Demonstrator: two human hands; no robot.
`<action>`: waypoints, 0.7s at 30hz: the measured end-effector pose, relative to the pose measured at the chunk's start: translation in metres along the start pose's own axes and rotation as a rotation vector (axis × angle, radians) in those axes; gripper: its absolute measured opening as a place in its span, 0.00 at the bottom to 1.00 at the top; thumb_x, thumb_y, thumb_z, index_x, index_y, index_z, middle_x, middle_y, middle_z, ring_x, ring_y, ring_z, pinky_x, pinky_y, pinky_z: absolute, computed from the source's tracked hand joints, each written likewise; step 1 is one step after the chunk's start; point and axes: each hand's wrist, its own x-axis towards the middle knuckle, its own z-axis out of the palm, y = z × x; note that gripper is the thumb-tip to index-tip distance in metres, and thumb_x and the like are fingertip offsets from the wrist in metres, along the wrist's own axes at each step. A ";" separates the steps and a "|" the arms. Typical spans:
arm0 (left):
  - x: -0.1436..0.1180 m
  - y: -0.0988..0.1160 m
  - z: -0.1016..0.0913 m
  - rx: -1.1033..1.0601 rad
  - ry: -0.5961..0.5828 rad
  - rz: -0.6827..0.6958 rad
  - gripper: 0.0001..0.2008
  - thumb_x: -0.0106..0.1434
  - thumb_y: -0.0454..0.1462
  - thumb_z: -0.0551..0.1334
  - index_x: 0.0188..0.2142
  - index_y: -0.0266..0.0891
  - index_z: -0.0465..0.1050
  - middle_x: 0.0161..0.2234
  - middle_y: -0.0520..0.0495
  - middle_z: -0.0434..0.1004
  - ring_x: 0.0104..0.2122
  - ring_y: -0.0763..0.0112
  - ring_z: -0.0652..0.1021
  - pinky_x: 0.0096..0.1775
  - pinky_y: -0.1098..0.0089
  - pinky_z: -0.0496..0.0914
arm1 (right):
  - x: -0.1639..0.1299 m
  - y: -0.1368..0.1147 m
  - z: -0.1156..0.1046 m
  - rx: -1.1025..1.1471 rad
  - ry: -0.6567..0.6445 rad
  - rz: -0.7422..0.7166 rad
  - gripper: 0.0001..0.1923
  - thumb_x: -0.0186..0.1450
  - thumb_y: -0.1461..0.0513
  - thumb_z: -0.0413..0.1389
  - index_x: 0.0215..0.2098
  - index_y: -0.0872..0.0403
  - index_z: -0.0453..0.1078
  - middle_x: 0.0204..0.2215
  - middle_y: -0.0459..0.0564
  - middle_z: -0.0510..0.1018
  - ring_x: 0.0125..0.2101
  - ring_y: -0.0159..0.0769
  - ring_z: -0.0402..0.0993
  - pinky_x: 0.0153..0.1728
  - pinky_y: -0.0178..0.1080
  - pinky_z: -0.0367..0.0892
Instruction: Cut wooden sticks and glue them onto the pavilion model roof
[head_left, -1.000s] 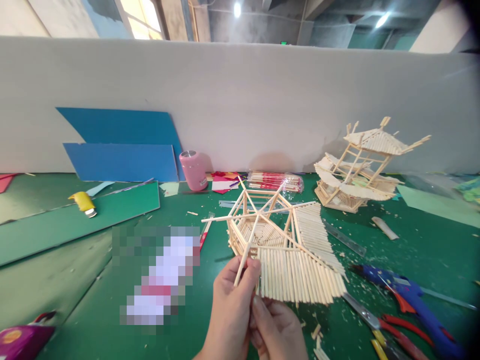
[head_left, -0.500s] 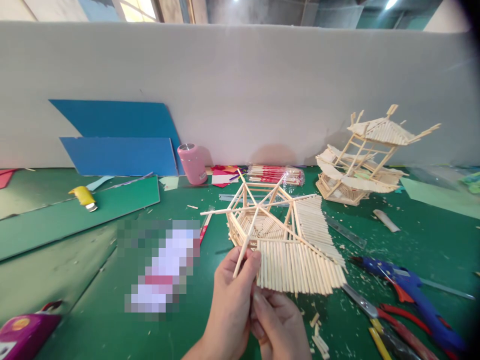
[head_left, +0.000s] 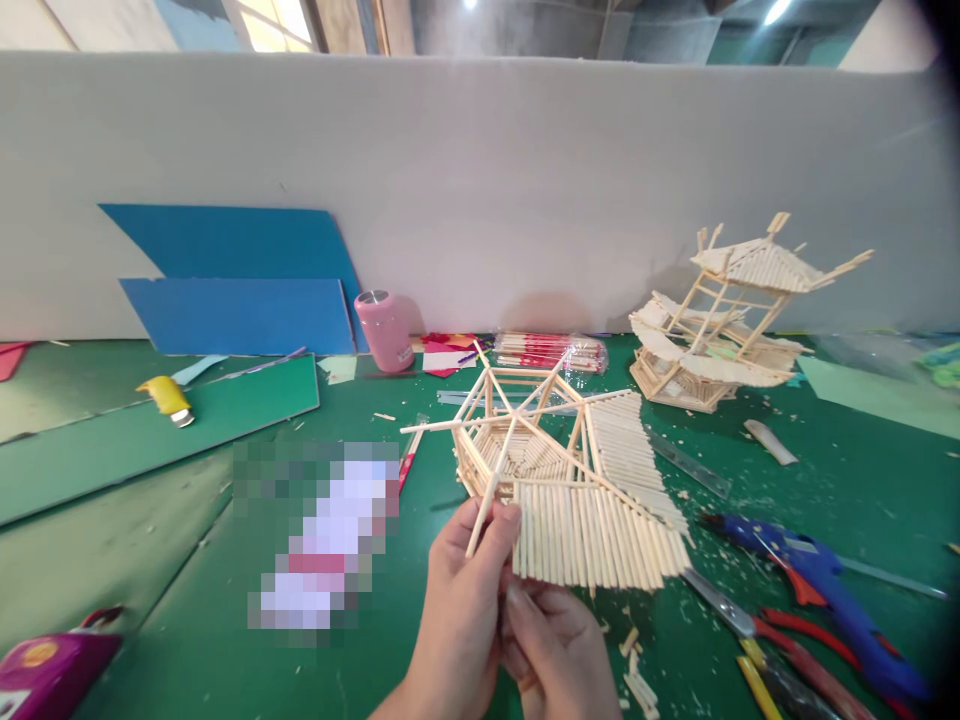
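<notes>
I hold a half-built roof frame of wooden sticks (head_left: 559,470) up above the green counter (head_left: 847,480), low in the middle of my view. My left hand (head_left: 465,590) is closed around one of its rib sticks (head_left: 487,505), thumb and fingertips pinching the rib's free lower end. My right hand (head_left: 559,650) sits just beside and below the left, fingers curled under the frame's near edge, where a panel of side-by-side sticks hangs; whether it actually grips the panel I cannot tell, since the left hand covers part of it.

Right of the frame, on the counter, lie a blue glue gun (head_left: 817,590), red-handled pliers (head_left: 780,660) and a metal ruler (head_left: 686,462), with stick offcuts (head_left: 637,680) scattered below the frame. Beyond the frame to the right stands a finished stick pavilion (head_left: 724,320) near the white partition (head_left: 525,180). Straight behind the frame is a wrapped bundle of chopsticks (head_left: 551,352), and left of that a pink cup (head_left: 384,330) and blue boards (head_left: 240,280) leaning on the partition. Further left of the frame lies a yellow tool (head_left: 169,398), and a magenta object (head_left: 52,675) shows at the lower left corner.
</notes>
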 end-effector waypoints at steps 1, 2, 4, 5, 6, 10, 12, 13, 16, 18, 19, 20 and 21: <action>0.000 0.000 0.001 -0.016 0.003 -0.006 0.04 0.56 0.36 0.63 0.26 0.38 0.71 0.19 0.56 0.69 0.20 0.79 0.69 0.23 0.79 0.63 | 0.000 -0.001 0.001 0.003 0.006 -0.004 0.14 0.49 0.52 0.65 0.21 0.55 0.75 0.10 0.39 0.60 0.13 0.20 0.47 0.16 0.31 0.38; -0.001 0.001 0.002 -0.026 0.012 -0.011 0.04 0.56 0.36 0.63 0.26 0.38 0.71 0.19 0.56 0.69 0.20 0.79 0.69 0.23 0.79 0.63 | 0.000 -0.001 0.001 0.006 0.016 -0.008 0.14 0.48 0.52 0.65 0.21 0.54 0.75 0.10 0.38 0.60 0.13 0.20 0.47 0.16 0.30 0.38; -0.001 0.001 0.004 -0.026 0.034 -0.013 0.05 0.55 0.35 0.64 0.25 0.37 0.71 0.19 0.56 0.69 0.20 0.78 0.70 0.23 0.79 0.63 | 0.001 -0.003 0.003 0.003 0.045 -0.015 0.13 0.47 0.52 0.66 0.20 0.54 0.76 0.09 0.38 0.60 0.12 0.19 0.48 0.16 0.29 0.39; -0.001 0.002 0.005 -0.019 0.047 -0.009 0.06 0.54 0.35 0.64 0.24 0.37 0.71 0.19 0.56 0.69 0.20 0.78 0.70 0.23 0.79 0.63 | 0.001 -0.003 0.004 0.003 0.060 -0.016 0.13 0.46 0.52 0.66 0.20 0.54 0.76 0.09 0.38 0.60 0.12 0.18 0.48 0.15 0.29 0.39; -0.001 0.002 0.005 -0.010 0.055 -0.002 0.06 0.54 0.35 0.64 0.23 0.37 0.70 0.19 0.55 0.69 0.20 0.78 0.70 0.23 0.78 0.63 | 0.001 -0.004 0.005 0.007 0.073 -0.013 0.13 0.45 0.52 0.67 0.20 0.54 0.76 0.08 0.38 0.60 0.11 0.18 0.48 0.15 0.29 0.39; 0.000 0.003 0.006 0.011 0.055 0.015 0.06 0.53 0.35 0.65 0.23 0.36 0.70 0.20 0.55 0.70 0.20 0.78 0.69 0.23 0.78 0.63 | 0.002 -0.006 0.008 0.018 0.093 0.000 0.15 0.43 0.52 0.68 0.16 0.55 0.74 0.07 0.39 0.60 0.11 0.18 0.48 0.15 0.28 0.40; 0.000 0.003 0.005 0.017 0.058 0.018 0.06 0.53 0.35 0.65 0.22 0.36 0.70 0.19 0.55 0.69 0.20 0.79 0.68 0.22 0.78 0.62 | 0.002 -0.006 0.008 0.017 0.099 -0.004 0.15 0.43 0.52 0.68 0.15 0.55 0.74 0.07 0.39 0.60 0.11 0.18 0.48 0.15 0.28 0.40; 0.000 0.003 0.005 0.018 0.060 0.020 0.06 0.53 0.35 0.64 0.23 0.36 0.70 0.19 0.55 0.69 0.20 0.78 0.68 0.22 0.78 0.62 | 0.002 -0.006 0.009 0.016 0.103 -0.006 0.15 0.43 0.52 0.68 0.15 0.55 0.74 0.07 0.39 0.60 0.11 0.18 0.48 0.15 0.28 0.39; 0.000 0.002 0.004 0.017 0.063 0.026 0.06 0.53 0.35 0.65 0.23 0.37 0.70 0.19 0.55 0.69 0.19 0.78 0.68 0.22 0.78 0.62 | 0.002 -0.006 0.009 0.022 0.115 -0.012 0.14 0.43 0.52 0.68 0.17 0.54 0.75 0.07 0.39 0.61 0.10 0.18 0.48 0.15 0.29 0.39; -0.001 0.001 0.004 0.016 0.065 0.023 0.06 0.52 0.36 0.65 0.23 0.37 0.69 0.20 0.55 0.69 0.20 0.77 0.69 0.23 0.77 0.62 | 0.002 -0.006 0.010 0.036 0.124 -0.010 0.13 0.43 0.53 0.68 0.18 0.54 0.76 0.07 0.39 0.61 0.11 0.19 0.48 0.15 0.29 0.39; -0.001 0.000 0.004 0.017 0.066 0.020 0.06 0.52 0.36 0.65 0.24 0.37 0.69 0.20 0.55 0.69 0.20 0.77 0.69 0.23 0.77 0.62 | 0.002 -0.006 0.010 0.046 0.126 -0.009 0.13 0.42 0.54 0.68 0.18 0.54 0.76 0.07 0.39 0.61 0.11 0.19 0.47 0.15 0.29 0.39; 0.000 0.000 0.004 0.018 0.067 0.020 0.06 0.52 0.36 0.65 0.24 0.37 0.69 0.20 0.55 0.69 0.20 0.77 0.69 0.23 0.77 0.62 | 0.002 -0.007 0.010 0.053 0.125 -0.009 0.13 0.42 0.54 0.68 0.17 0.55 0.75 0.07 0.39 0.61 0.11 0.19 0.47 0.16 0.30 0.39; 0.000 0.000 0.004 0.019 0.068 0.021 0.06 0.52 0.36 0.65 0.24 0.37 0.69 0.20 0.55 0.69 0.21 0.77 0.69 0.23 0.78 0.62 | 0.001 -0.007 0.011 0.057 0.122 -0.008 0.13 0.42 0.54 0.68 0.17 0.55 0.75 0.07 0.39 0.61 0.11 0.19 0.47 0.16 0.30 0.39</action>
